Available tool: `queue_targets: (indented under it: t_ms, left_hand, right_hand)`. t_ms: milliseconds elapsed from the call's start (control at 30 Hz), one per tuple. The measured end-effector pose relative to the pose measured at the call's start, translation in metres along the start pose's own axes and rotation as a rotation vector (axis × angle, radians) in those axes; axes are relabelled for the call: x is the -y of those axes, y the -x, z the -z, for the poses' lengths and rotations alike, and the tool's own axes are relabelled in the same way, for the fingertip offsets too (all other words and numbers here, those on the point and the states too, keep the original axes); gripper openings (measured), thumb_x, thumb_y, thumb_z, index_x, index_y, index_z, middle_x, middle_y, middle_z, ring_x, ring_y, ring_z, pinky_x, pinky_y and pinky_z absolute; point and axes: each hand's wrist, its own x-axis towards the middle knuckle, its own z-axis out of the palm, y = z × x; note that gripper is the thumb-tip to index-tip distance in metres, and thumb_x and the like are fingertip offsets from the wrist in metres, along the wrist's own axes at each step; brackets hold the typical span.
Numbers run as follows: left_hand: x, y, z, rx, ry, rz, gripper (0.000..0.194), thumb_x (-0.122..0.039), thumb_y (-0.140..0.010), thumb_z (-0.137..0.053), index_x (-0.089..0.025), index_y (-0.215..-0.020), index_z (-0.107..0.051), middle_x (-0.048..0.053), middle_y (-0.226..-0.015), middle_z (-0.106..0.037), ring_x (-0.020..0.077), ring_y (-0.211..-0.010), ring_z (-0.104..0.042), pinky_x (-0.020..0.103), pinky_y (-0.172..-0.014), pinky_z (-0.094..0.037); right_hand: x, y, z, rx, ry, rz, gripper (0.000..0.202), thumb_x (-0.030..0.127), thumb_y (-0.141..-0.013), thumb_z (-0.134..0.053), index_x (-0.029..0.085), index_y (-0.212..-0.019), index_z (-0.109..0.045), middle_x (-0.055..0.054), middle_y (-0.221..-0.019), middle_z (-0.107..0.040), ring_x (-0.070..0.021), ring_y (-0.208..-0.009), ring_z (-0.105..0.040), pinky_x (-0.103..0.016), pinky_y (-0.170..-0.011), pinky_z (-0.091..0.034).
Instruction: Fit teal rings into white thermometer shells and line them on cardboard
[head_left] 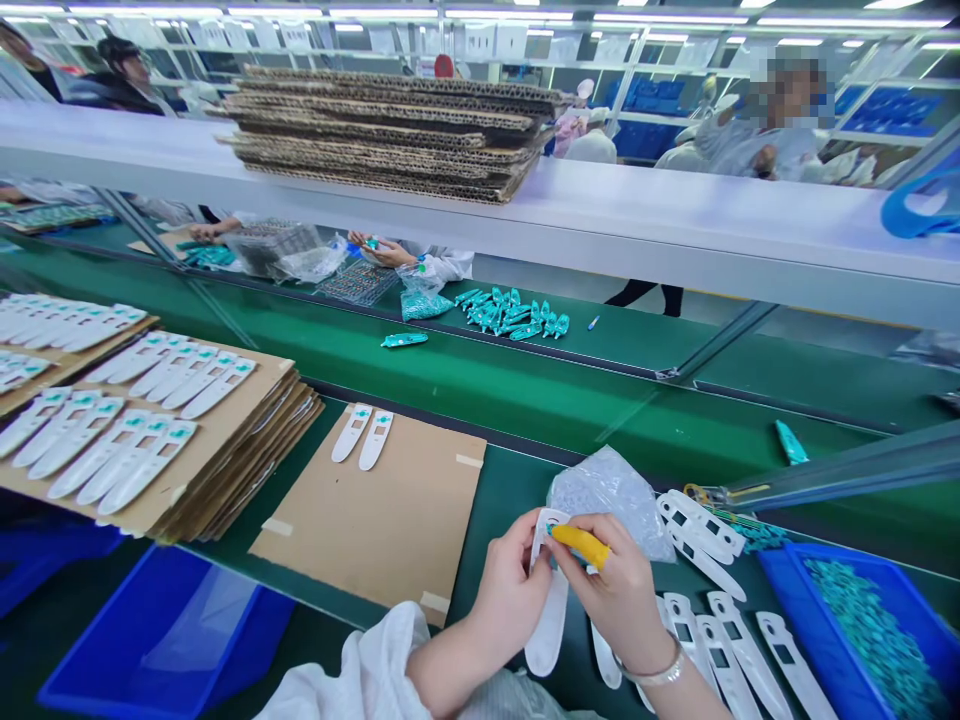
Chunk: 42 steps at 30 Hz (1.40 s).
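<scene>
My left hand [514,575] grips a long white plastic shell [549,630] near its upper end, above the bench. My right hand [619,585] is closed at the same end, its yellow-covered index finger pressing at a small teal part [551,527] in the shell's opening. The fingertips partly hide this part. Under and beside my right hand lie several more white shells [724,655] with square windows. A blue bin [780,590] holding many small teal parts [874,630] stands at the right.
Two shells with teal parts [375,440] lie on a cardboard sheet [390,530]. To the left, stacked cardboard [240,470] carries rows of shells. Beyond my hands are a clear plastic bag [611,500] and the green conveyor [480,385]. A white shelf [637,225] crosses above; co-workers sit beyond.
</scene>
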Motion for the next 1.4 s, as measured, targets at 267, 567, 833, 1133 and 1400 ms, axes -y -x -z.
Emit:
queue_targets:
  t_ms: [267,567,833,1133,1400]
  left_hand:
    - [-0.005,0.005,0.004,0.049,0.157,0.026,0.032,-0.016,-0.078,-0.046,-0.015,-0.109,-0.053,0.006,-0.093,-0.063,0.0153,-0.079,-0.058,0.022,-0.065,-0.043]
    - [-0.007,0.005,0.010,0.017,0.135,0.041,0.031,-0.018,-0.077,-0.048,-0.015,-0.106,-0.057,0.006,-0.094,-0.063,0.0158,-0.080,-0.057,0.025,-0.071,-0.044]
    - [-0.006,0.001,0.021,-0.032,-0.020,0.017,0.025,-0.027,-0.081,-0.050,-0.016,-0.099,-0.061,0.007,-0.097,-0.055,0.0152,-0.079,-0.055,0.023,-0.065,-0.045]
    - [-0.004,0.005,0.019,-0.106,-0.251,-0.165,0.027,-0.027,-0.086,-0.044,-0.018,-0.107,-0.059,0.009,-0.104,-0.047,0.0165,-0.090,-0.052,0.026,-0.076,-0.046]
    - [0.000,0.000,0.023,-0.109,-0.244,-0.151,0.024,-0.025,-0.086,-0.044,-0.019,-0.103,-0.060,0.006,-0.098,-0.047,0.0141,-0.083,-0.051,0.026,-0.075,-0.045]
  right_hand:
    - [-0.006,0.002,-0.001,0.065,-0.095,0.081,0.019,0.014,-0.079,-0.053,0.023,-0.095,-0.053,-0.004,-0.085,-0.058,-0.0178,-0.078,-0.055,-0.035,-0.065,-0.047]
    - [-0.005,0.005,-0.003,0.069,-0.086,0.042,0.022,0.016,-0.077,-0.055,0.024,-0.097,-0.057,-0.007,-0.097,-0.058,-0.0229,-0.093,-0.053,-0.043,-0.077,-0.046]
    - [-0.001,0.008,-0.009,0.157,-0.787,-0.524,0.030,0.037,-0.082,-0.052,0.025,-0.109,-0.056,-0.008,-0.113,-0.058,-0.0216,-0.105,-0.055,-0.041,-0.091,-0.045]
    - [0.011,-0.002,-0.019,0.163,-0.835,-0.652,0.039,0.048,-0.074,-0.059,0.018,-0.097,-0.063,-0.008,-0.088,-0.068,-0.0216,-0.081,-0.063,-0.038,-0.079,-0.051]
    - [0.003,0.003,-0.026,0.180,-0.852,-0.656,0.034,0.045,-0.076,-0.057,0.020,-0.100,-0.061,-0.007,-0.094,-0.067,-0.0206,-0.089,-0.061,-0.034,-0.083,-0.049]
